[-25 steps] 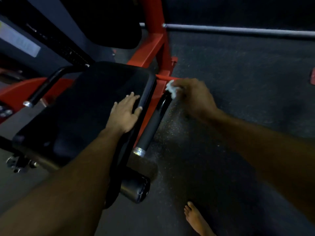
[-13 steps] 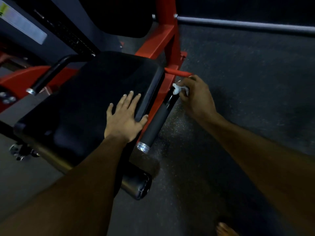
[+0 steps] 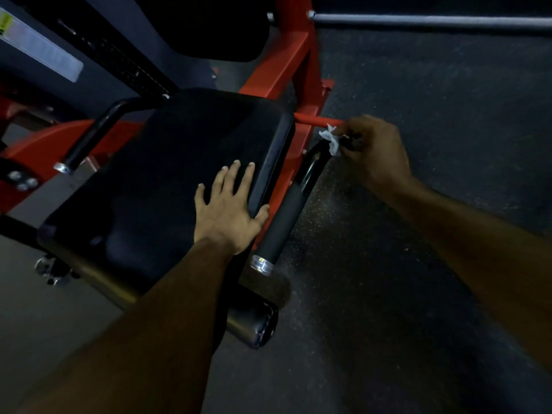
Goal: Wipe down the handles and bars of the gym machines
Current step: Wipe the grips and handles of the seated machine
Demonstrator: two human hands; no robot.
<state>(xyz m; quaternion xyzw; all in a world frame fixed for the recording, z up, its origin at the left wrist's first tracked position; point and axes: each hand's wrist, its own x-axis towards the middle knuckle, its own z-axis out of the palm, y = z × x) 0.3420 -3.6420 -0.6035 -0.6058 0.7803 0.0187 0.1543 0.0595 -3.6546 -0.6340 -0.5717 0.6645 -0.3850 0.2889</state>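
Observation:
A black handle [image 3: 286,213] with a silver end cap runs along the right side of the machine's black padded seat [image 3: 167,180]. My right hand [image 3: 376,153] pinches a small white cloth [image 3: 331,141] against the handle's upper end, just below a thin red bar [image 3: 316,121]. My left hand [image 3: 230,210] lies flat on the seat's right edge, fingers spread and straight. A matching black handle [image 3: 89,135] sticks out on the seat's left side.
The red machine frame [image 3: 286,67] rises behind the seat under a black back pad [image 3: 209,28]. A grey steel bar [image 3: 433,20] crosses the top right. Dark rubber flooring [image 3: 418,264] spreads to the right. A black roller pad [image 3: 254,324] sits below the seat.
The view has shifted slightly, with the seat and handle sitting lower in frame. My right hand and the cloth stay at the handle's upper end. The left hand remains flat on the seat.

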